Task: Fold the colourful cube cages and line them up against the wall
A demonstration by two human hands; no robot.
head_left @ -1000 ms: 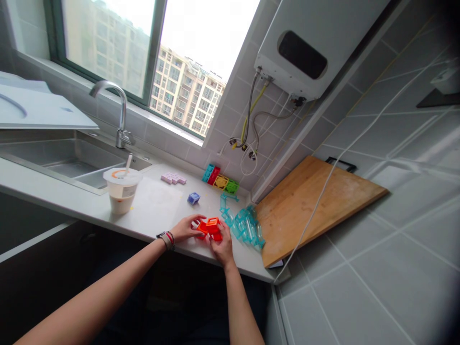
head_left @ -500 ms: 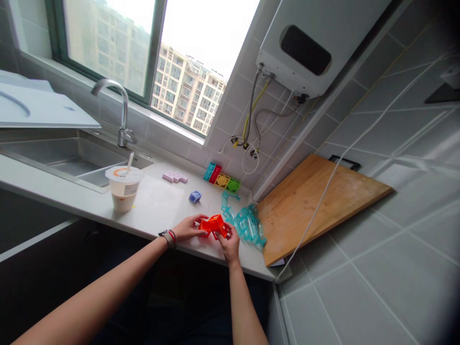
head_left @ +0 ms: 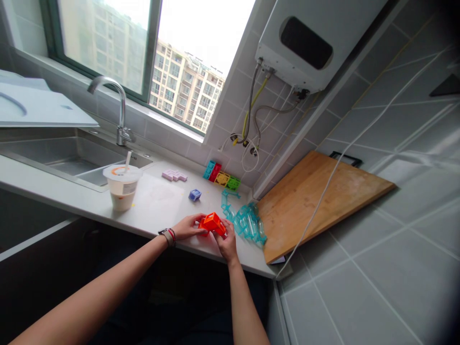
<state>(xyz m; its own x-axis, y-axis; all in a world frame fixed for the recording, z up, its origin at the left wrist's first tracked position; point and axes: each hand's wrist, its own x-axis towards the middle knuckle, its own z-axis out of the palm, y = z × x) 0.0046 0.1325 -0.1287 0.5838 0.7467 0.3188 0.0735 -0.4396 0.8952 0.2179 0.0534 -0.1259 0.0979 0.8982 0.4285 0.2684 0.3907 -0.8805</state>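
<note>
Near the counter's front edge, both hands grip orange-red hollow toy blocks (head_left: 211, 222). My left hand (head_left: 189, 227) is closed on the left part, with thumb in front and fingers behind. My right hand (head_left: 227, 243) is closed on the right part. The pieces touch one another; whether they are locked together I cannot tell. Behind them on the counter lies a blue-violet block (head_left: 194, 195). Right of my right hand is a heap of translucent teal plastic pieces (head_left: 248, 222). Against the wall stands a row of teal, red, yellow and green blocks (head_left: 222, 179).
A lidded drink cup (head_left: 122, 189) with a straw stands left on the white counter (head_left: 158, 206), before the steel sink (head_left: 68, 153) and faucet (head_left: 122, 112). Pale pink blocks (head_left: 174, 176) lie behind. A wooden board (head_left: 319, 201) leans at the right, crossed by a white cable (head_left: 325, 189).
My right hand has shifted slightly left, bringing the right orange-red piece closer against the left one. My left hand stays nearly in place. The view has moved a little.
</note>
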